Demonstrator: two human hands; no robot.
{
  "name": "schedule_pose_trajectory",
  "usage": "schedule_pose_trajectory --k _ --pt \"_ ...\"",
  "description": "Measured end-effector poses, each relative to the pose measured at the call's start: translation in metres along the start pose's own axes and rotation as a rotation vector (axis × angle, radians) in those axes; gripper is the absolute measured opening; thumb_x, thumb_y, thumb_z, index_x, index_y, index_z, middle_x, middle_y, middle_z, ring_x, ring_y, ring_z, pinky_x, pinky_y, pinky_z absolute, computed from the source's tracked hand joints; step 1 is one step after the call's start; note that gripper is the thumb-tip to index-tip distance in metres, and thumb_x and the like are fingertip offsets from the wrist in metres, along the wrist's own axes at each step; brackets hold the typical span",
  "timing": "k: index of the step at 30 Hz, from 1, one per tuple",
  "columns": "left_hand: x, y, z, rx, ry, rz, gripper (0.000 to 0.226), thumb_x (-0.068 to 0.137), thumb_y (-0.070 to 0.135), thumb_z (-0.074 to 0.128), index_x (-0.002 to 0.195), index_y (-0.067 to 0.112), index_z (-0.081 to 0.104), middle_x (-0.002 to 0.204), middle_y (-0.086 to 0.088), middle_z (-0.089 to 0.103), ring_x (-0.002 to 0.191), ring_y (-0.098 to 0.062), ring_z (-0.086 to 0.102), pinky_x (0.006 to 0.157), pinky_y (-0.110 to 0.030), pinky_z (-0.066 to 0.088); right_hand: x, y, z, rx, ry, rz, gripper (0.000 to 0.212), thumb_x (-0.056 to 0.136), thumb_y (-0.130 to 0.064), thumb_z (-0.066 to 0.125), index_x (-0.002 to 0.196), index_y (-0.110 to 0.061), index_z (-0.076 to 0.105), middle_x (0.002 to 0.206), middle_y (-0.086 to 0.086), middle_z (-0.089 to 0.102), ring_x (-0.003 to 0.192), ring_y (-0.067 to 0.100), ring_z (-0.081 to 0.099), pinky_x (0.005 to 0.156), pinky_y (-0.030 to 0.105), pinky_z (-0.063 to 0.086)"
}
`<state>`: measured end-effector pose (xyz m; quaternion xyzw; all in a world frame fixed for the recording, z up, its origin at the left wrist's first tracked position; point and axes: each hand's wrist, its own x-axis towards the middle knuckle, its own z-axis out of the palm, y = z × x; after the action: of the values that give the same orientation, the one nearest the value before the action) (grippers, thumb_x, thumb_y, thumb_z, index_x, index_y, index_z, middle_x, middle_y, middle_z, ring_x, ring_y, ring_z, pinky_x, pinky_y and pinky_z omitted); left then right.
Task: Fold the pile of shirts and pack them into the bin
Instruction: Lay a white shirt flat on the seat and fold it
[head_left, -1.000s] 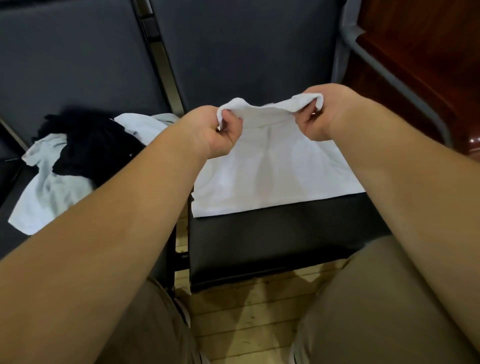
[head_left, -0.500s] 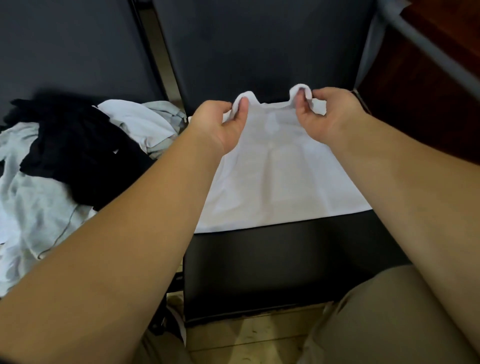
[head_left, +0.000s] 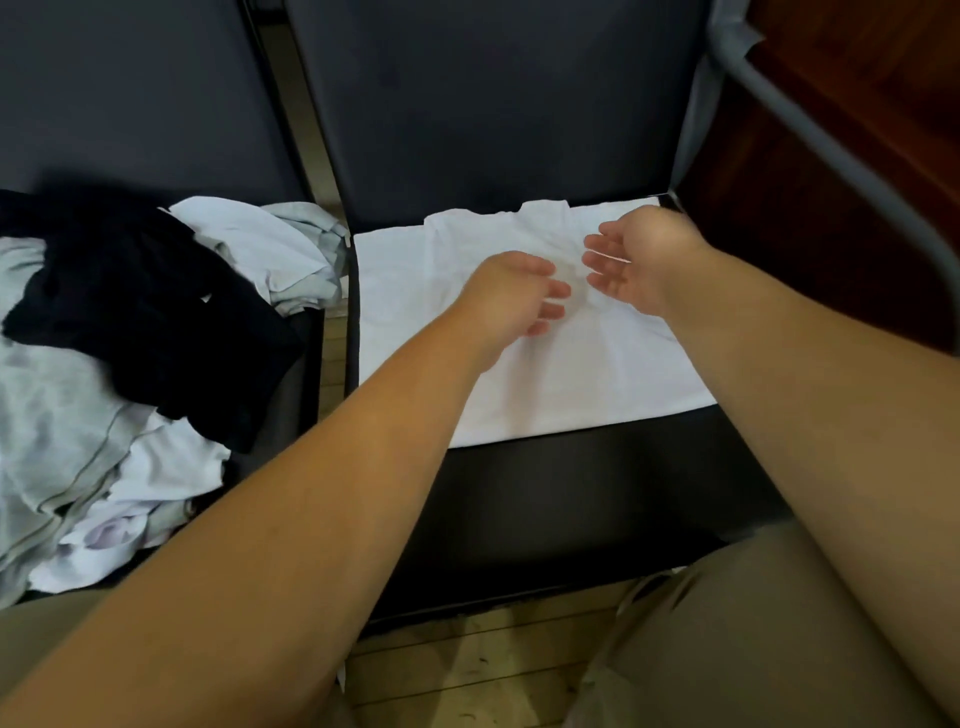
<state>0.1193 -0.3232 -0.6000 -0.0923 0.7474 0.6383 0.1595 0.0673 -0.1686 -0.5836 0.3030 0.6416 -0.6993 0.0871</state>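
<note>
Both hands are open and hold nothing. The left hand (head_left: 511, 291) has loosely bent fingers; the right hand (head_left: 634, 265) is palm-up, just beside it. They are blurred, perhaps just above the cloth. The white shirt (head_left: 571, 384) lies flat on the black chair seat (head_left: 571, 493), collar pointing away from the person, hem nearest. The pile of shirts (head_left: 104, 364) sits to the left.

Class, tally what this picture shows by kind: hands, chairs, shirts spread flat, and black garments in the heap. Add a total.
Hands: 2 (left hand, right hand)
Chairs: 2 (left chair, right chair)
Shirts spread flat: 1 (white shirt)
Black garments in the heap: 1 (black garment)
Total: 6
</note>
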Motion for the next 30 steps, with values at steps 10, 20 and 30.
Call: schedule_pose_trajectory --k 10,20,30 --pt "-0.026 -0.043 0.067 0.967 -0.201 0.385 0.039 0.104 0.021 0.053 0.141 0.024 0.062 0.148 -0.002 0.053 0.132 -0.029 0.051 0.115 -0.039 0.041 0.005 0.020 -0.075 -1.079 0.111 -0.136 0.018 0.092 -0.019 0.064 0.106 -0.008 0.058 0.103 0.012 0.063 0.096 0.030 0.067 0.085 0.042 0.061" --pt "-0.030 -0.048 0.071 1.058 -0.200 0.408 0.044 0.102 0.021 0.053 0.145 0.024 0.053 0.151 0.002 0.047 0.132 -0.026 0.045 0.112 -0.037 0.041 -0.007 0.025 -0.095 -1.447 -0.120 -0.228 0.017 0.089 -0.022 0.067 0.082 -0.012 0.057 0.087 0.008 0.056 0.073 0.023 0.055 0.060 0.029 0.040" --pt "-0.029 -0.039 0.060 1.048 -0.308 0.351 0.047 0.102 0.024 0.059 0.148 0.022 0.053 0.156 0.001 0.043 0.138 -0.023 0.046 0.113 -0.028 0.035 0.009 0.021 -0.099 -1.482 0.109 -0.421 0.020 0.101 -0.007 0.048 0.119 -0.003 0.056 0.110 0.014 0.056 0.109 0.038 0.060 0.080 0.039 0.044"
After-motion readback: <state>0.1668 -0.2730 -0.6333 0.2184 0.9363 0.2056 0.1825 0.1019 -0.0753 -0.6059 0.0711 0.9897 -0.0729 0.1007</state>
